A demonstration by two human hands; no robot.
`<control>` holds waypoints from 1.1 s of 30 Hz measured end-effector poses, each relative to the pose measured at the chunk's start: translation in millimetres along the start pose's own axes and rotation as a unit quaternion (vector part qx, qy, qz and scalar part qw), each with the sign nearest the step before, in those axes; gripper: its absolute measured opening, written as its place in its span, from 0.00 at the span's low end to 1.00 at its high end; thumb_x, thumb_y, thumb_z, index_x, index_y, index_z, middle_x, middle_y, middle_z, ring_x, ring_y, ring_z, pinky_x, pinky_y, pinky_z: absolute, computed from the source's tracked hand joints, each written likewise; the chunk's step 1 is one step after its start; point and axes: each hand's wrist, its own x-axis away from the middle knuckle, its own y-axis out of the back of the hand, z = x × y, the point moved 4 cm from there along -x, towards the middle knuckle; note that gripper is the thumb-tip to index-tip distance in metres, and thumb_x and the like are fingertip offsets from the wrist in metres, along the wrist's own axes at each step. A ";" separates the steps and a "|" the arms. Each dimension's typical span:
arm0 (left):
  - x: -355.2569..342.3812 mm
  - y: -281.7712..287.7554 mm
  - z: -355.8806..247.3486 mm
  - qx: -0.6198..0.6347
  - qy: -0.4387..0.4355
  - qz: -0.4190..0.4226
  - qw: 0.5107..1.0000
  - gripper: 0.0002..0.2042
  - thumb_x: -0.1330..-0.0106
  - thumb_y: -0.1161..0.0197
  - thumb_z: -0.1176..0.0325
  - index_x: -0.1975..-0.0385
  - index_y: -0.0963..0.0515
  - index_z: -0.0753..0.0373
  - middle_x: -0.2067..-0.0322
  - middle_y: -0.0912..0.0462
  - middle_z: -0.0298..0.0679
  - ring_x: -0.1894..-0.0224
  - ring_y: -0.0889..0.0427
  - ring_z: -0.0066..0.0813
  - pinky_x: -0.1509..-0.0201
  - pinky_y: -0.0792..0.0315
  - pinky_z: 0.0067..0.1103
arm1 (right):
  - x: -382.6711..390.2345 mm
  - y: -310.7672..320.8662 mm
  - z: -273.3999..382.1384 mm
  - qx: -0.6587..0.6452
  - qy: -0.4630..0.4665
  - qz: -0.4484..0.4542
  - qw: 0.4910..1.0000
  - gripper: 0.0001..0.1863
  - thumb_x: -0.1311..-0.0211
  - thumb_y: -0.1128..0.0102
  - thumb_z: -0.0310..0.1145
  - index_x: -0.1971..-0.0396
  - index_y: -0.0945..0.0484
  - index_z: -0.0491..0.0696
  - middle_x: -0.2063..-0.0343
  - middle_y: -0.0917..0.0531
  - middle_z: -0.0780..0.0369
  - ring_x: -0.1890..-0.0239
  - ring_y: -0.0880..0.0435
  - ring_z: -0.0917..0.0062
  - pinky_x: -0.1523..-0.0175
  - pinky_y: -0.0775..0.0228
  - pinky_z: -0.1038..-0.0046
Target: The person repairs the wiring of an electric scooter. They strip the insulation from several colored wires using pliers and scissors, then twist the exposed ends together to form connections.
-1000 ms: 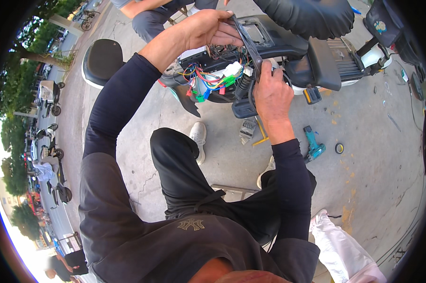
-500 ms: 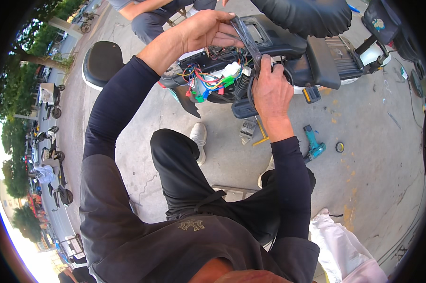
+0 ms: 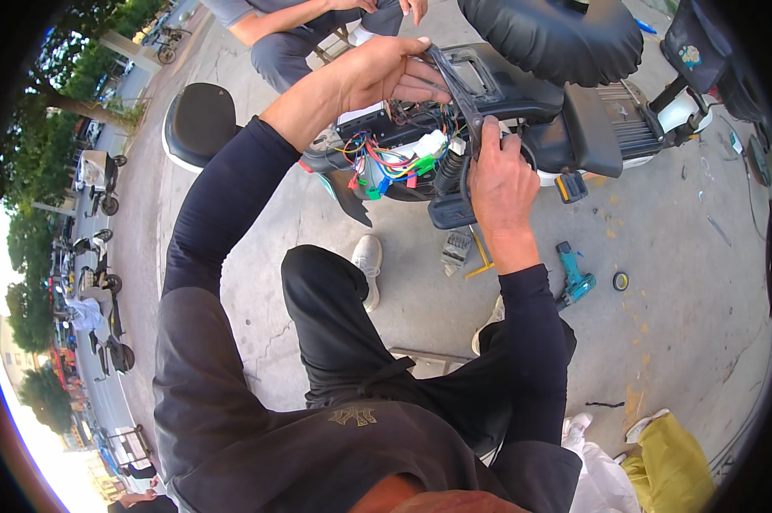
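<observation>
A long, narrow black plastic trim piece (image 3: 456,87) is held between my two hands above the opened body of an electric scooter (image 3: 531,85). My left hand (image 3: 386,73) has its thumb at the upper end and its fingers along the near side. My right hand (image 3: 503,181) is closed on the lower end, beside the scooter's shock absorber (image 3: 447,173). Coloured wires with plastic connectors (image 3: 394,165) spill out of the scooter body below my left hand. A black footrest (image 3: 454,212) juts out under my right wrist.
A teal power drill (image 3: 575,275), a tape roll (image 3: 620,280), a yellow-handled tool (image 3: 482,256) and grey gloves (image 3: 456,250) lie on the concrete. Opposite sits a person (image 3: 287,34). A black padded seat (image 3: 200,120) stands left; someone's yellow-green trousers (image 3: 672,466) show lower right.
The whole view has shifted slightly. Both hands keep their hold on the trim piece, in nearly the same pose. Yellow-green trousers have come into view at the lower right.
</observation>
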 end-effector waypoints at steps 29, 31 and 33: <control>0.6 3.2 1.3 0.004 0.031 0.079 0.996 0.25 0.19 0.60 0.58 0.46 0.30 0.81 0.47 0.21 0.64 0.44 0.17 0.46 0.45 0.18 0.22 | -1.6 1.7 3.5 -0.037 0.003 -0.012 0.999 0.23 0.45 0.35 0.26 0.47 0.28 0.49 0.70 0.21 0.54 0.74 0.15 0.56 0.72 0.24 0.57; -1.1 2.2 2.4 0.004 0.046 0.091 0.995 0.24 0.19 0.60 0.59 0.45 0.30 0.80 0.47 0.21 0.63 0.44 0.17 0.45 0.45 0.18 0.21 | -2.6 4.0 4.1 -0.038 0.001 -0.012 0.999 0.23 0.45 0.35 0.26 0.47 0.28 0.49 0.70 0.22 0.54 0.73 0.15 0.56 0.71 0.24 0.57; -0.8 -1.3 1.0 -0.005 0.042 0.090 0.995 0.23 0.19 0.61 0.60 0.44 0.29 0.78 0.46 0.21 0.62 0.44 0.17 0.44 0.44 0.19 0.21 | -4.0 6.3 4.3 -0.035 -0.005 -0.009 0.999 0.24 0.44 0.35 0.26 0.47 0.28 0.49 0.69 0.22 0.54 0.72 0.15 0.55 0.71 0.25 0.56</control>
